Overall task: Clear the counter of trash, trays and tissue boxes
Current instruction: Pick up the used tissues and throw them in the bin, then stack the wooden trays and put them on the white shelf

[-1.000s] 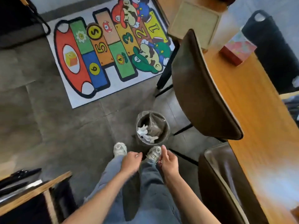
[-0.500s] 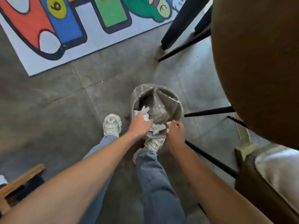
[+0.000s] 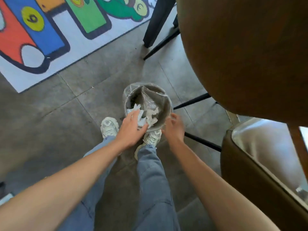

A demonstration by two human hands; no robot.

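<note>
**A:** Item one, the step in hand?

**B:** Disposal of trash. A small round waste bin (image 3: 148, 105), lined with a clear plastic bag (image 3: 131, 88), stands on the grey tiled floor (image 3: 50, 130) just beyond the person's pale sneakers (image 3: 109, 126). Crumpled white tissues (image 3: 150, 114) lie inside, toward the near left of the bin.

**A:** How is it done well?

**B:** My judgement: press the paper down inside the liner, keep the liner's edge folded over the rim, and steady the bin so it does not tip against the dark chair leg (image 3: 191, 100) at its right.

**A:** Item two, left hand?

**B:** The left hand (image 3: 133, 129) reaches over the near left rim, palm down, fingers loosely spread and their tips resting among the tissues. It looks about half open; I cannot tell whether any paper is pinched beneath it.

**A:** Item three, right hand?

**B:** The right hand (image 3: 175, 127) sits at the near right rim, fingers curled partway and apart, blurred. It seems to touch the rim or the liner there, but a firm grip cannot be confirmed. Nothing else shows in it.

**A:** Other entries?

**B:** A brown chair back (image 3: 241, 55) fills the upper right; a colourful numbered play mat (image 3: 50, 30) lies at far left. The counter itself is not in view.
</note>
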